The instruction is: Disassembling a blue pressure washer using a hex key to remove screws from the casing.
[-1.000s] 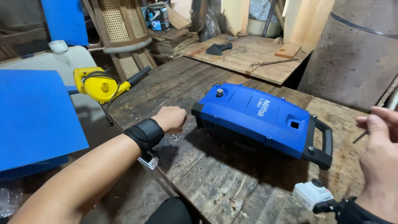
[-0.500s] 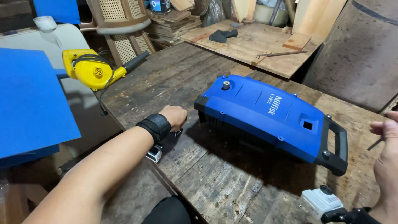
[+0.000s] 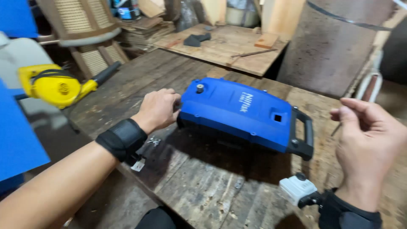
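A blue machine housing (image 3: pixel 241 112) with a black handle (image 3: pixel 303 133) lies flat on a worn wooden workbench (image 3: pixel 199 182). My left hand (image 3: pixel 159 108), with a black wrist strap, rests against the housing's left edge, fingers curled on it. My right hand (image 3: pixel 369 142) hovers right of the handle, fingers loosely curled, and it pinches a thin dark tool (image 3: pixel 335 129) of which only a short stretch shows. A small white device (image 3: pixel 298 188) is strapped at my right wrist.
A yellow handheld blower (image 3: pixel 55 87) lies at the bench's left edge. Small screws (image 3: pixel 153 141) sit near my left wrist. Behind stands a second wooden table (image 3: pixel 229 44) with a wood block and a dark object. Cane chairs (image 3: pixel 80 21) stand at the back left, a blue panel (image 3: pixel 17 140) at the left.
My left hand has moved right from the bench top up to the housing's left edge. My right hand has come further into view. The view has shifted closer.
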